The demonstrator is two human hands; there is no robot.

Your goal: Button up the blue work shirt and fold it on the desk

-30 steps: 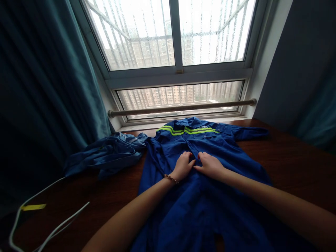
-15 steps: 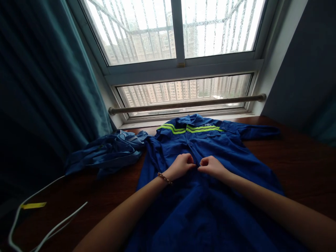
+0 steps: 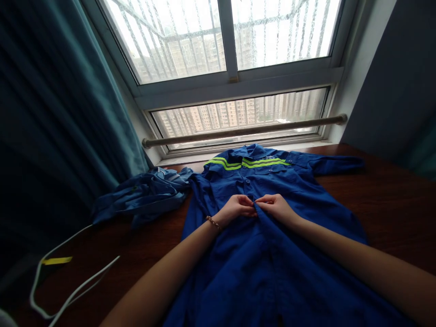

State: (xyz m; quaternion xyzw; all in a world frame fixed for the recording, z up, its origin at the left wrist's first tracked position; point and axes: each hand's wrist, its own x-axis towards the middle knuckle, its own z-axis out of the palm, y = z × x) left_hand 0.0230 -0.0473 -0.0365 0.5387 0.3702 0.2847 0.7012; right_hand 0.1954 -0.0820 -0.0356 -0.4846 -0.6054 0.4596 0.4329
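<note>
Window (image 3: 227, 41): well beyond both hands; shirt's collar end lies twd it, prob. to use daylight.
Curtain (image 3: 68, 91): far L of hands, hangs at side of glass, so light gets in.
Worktop (image 3: 391, 195): brown, under & around hands; gives cloth a flat backing.
Blue shirt (image 3: 235, 256): directly under hands, face up, collar away, lower part nearest body. Prob. laid so front edge runs up btwn hands. One sleeve out flat, beyond & R of R hand.
Crumpled garment (image 3: 146, 193): beyond & L of L hand, beside shirt; touching or not, can't tell. Looks set aside to leave room.
Rail (image 3: 245, 131): beyond hands, across lower pane; prob. guard bar.
Cable (image 3: 33, 295): white, well L of L forearm, loose loop; purpose unclear.
Left hand (image 3: 238, 206): fingers curled, tips pinching shirt's front edge; prob. steadying it.
Right hand (image 3: 275, 206): tips just beside L's, pinching same edge; cloth ridged up, slopes back twd body. Both wrists low, prob. for fine control.
Hi-vis bands (image 3: 265, 162): across chest, beyond hands.
Yellow tag (image 3: 57, 260): on cable, L of L forearm.
Bracelet (image 3: 213, 222): L wrist, clear of cloth.
Button (image 3: 248, 180): on shirt front, just beyond fingertips.
</note>
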